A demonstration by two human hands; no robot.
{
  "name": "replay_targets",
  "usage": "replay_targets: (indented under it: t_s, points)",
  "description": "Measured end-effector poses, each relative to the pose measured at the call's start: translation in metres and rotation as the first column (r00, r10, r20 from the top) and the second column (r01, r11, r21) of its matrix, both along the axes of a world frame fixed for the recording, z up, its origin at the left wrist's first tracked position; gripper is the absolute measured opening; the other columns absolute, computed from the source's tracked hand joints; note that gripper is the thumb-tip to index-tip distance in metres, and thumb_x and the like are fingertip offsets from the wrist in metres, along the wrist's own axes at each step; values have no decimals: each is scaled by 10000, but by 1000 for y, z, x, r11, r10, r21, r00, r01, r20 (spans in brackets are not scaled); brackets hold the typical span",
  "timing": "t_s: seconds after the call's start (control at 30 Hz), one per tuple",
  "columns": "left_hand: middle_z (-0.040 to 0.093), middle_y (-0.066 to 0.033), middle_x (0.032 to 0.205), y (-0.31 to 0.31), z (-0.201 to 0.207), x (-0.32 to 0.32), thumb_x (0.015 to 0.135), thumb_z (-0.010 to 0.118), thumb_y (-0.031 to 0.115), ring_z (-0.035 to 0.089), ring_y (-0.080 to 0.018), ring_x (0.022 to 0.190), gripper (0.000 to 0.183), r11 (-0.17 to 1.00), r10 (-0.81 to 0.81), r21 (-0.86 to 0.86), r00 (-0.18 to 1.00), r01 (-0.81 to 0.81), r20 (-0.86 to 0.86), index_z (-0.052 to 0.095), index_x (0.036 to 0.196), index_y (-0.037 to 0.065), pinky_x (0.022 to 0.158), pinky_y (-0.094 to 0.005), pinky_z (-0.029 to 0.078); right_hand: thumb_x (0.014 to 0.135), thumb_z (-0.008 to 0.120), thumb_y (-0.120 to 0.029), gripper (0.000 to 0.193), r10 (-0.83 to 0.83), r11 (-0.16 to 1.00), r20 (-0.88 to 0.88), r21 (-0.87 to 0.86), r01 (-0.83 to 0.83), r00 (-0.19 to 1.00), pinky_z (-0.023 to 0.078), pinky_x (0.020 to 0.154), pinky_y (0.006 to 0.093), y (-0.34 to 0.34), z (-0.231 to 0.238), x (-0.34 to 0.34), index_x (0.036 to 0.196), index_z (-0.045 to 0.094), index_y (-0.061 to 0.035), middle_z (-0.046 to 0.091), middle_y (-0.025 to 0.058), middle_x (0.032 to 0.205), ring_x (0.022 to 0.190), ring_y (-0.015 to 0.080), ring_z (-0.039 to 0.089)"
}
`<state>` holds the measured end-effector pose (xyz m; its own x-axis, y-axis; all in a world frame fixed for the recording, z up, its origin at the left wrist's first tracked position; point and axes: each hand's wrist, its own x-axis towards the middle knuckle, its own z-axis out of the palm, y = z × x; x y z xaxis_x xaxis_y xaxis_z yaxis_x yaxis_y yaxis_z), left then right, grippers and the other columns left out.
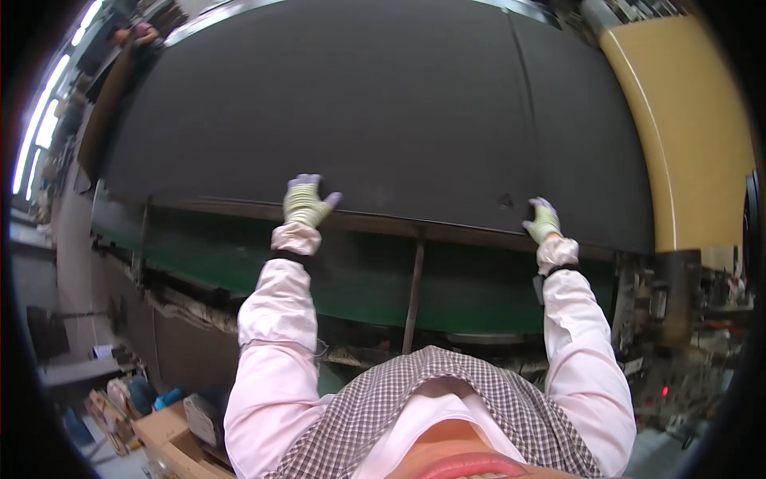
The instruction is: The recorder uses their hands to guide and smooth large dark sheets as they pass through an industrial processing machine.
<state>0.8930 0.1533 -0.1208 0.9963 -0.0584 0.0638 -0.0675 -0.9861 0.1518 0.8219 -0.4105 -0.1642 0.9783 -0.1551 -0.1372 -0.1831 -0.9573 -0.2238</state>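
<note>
A large dark, flat surface (383, 104) spreads out in front of me. My left hand (307, 201), in a striped pale green glove with lilac fingertips, lies at its near edge with the fingers forward and the thumb spread to the right. Farther right along that edge is my right hand (544, 219), gloved the same way, its thumb apart from the fingers. Neither hand shows anything in its grasp. A straight seam (523, 68) runs across the dark surface toward its far side, beyond my right hand.
Beneath the near edge stretches a green belt-like surface (351, 267), with an upright metal bar (414, 287) before it. A tan sheet with a white line (682, 120) curves down at the right. Another person (142, 33) is at the far left. An open cardboard box (171, 435) stands at lower left.
</note>
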Motion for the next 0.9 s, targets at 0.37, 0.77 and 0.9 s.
replay_targets:
  t_s: [0.37, 0.77, 0.9]
  points:
    - [543, -166, 1262, -149, 2, -33, 821, 566, 572, 488, -342, 1187, 647, 991, -134, -46, 973, 127, -185, 589, 1199, 47, 1017, -435, 419, 644, 628, -52, 546, -114, 993, 11, 26, 114, 993, 387, 1058, 381, -193, -36, -14, 1185, 557, -44, 529, 184, 1279, 1235, 358, 477]
    - [516, -167, 1308, -317, 30, -59, 793, 541, 690, 463, -322, 1237, 794, 932, -362, -160, 853, 325, -375, 576, 1237, 33, 1016, -436, 423, 776, 627, -97, 578, -394, 864, -127, -389, 319, 911, 341, 1125, 358, -252, 31, -50, 1336, 484, -108, 348, 144, 1495, 1368, 300, 352]
    - [516, -164, 1302, -386, 31, -61, 782, 545, 702, 471, -321, 1222, 808, 883, -470, -191, 794, 430, -385, 595, 1209, 19, 1005, -433, 432, 761, 649, -60, 533, -294, 909, 138, -265, 322, 946, 348, 1116, 392, -238, 43, -80, 1281, 529, -70, 381, 161, 1469, 1342, 335, 378]
